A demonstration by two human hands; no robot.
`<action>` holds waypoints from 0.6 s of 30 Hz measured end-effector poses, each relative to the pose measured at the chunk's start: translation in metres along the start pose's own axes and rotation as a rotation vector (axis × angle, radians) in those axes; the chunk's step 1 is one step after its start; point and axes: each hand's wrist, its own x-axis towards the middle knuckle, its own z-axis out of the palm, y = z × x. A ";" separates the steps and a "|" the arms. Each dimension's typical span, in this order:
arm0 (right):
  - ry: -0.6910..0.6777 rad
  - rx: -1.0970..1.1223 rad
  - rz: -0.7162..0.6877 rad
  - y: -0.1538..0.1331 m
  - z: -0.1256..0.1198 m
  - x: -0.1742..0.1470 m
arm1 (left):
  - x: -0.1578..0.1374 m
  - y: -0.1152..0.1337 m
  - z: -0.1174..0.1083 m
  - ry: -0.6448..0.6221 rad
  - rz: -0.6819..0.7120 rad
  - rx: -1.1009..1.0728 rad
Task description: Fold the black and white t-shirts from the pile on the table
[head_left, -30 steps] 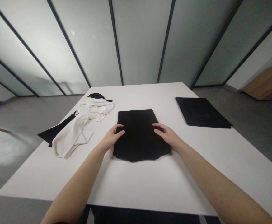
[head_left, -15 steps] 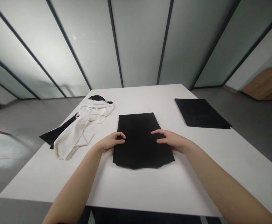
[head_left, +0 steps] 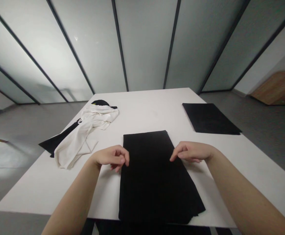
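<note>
A folded black cloth [head_left: 154,182] lies flat on the white table in front of me, its near end at the table's front edge. My left hand [head_left: 114,158] is over its left edge, fingers loosely bent and holding nothing. By the right edge is my right hand [head_left: 190,151]; its index finger points down at the cloth and the other fingers curl under. Whether that fingertip touches the fabric, I cannot tell. Neither hand has cloth gathered in it.
A crumpled white garment [head_left: 76,143] lies on the table's left side, with black fabric [head_left: 59,138] beside it and a black cap-like item [head_left: 100,102] behind. Another flat black folded cloth [head_left: 212,119] rests at the right edge. Frosted glass panels stand beyond the table [head_left: 147,111].
The black cloth has come nearer to me and now reaches the table's front edge, showing longer. Both hands have shifted slightly nearer, and their fingers have curled from a spread grip at its sides.
</note>
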 end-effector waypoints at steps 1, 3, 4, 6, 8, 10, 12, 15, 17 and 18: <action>0.152 -0.062 -0.063 -0.003 0.007 0.008 | 0.010 -0.001 0.007 0.170 0.081 0.030; 0.523 -0.241 -0.206 -0.006 0.026 0.031 | 0.035 -0.006 0.025 0.601 0.216 0.174; 0.697 -0.356 -0.281 -0.005 0.038 0.046 | 0.049 -0.011 0.036 0.786 0.253 0.284; 0.787 -0.628 -0.370 0.001 0.061 0.075 | 0.073 -0.023 0.057 0.888 0.253 0.579; 0.727 -0.874 -0.289 0.009 0.079 0.097 | 0.090 -0.034 0.074 0.822 0.171 0.892; 0.678 -1.035 -0.141 0.016 0.089 0.110 | 0.097 -0.042 0.083 0.743 0.040 1.113; 0.652 -1.106 -0.021 0.018 0.090 0.116 | 0.100 -0.044 0.085 0.697 -0.078 1.220; 0.634 -1.110 0.064 0.013 0.081 0.119 | 0.102 -0.040 0.081 0.703 -0.168 1.254; 0.651 -1.090 0.105 0.010 0.072 0.122 | 0.106 -0.035 0.078 0.740 -0.208 1.240; 0.671 -1.081 0.127 0.009 0.067 0.125 | 0.109 -0.031 0.076 0.761 -0.230 1.227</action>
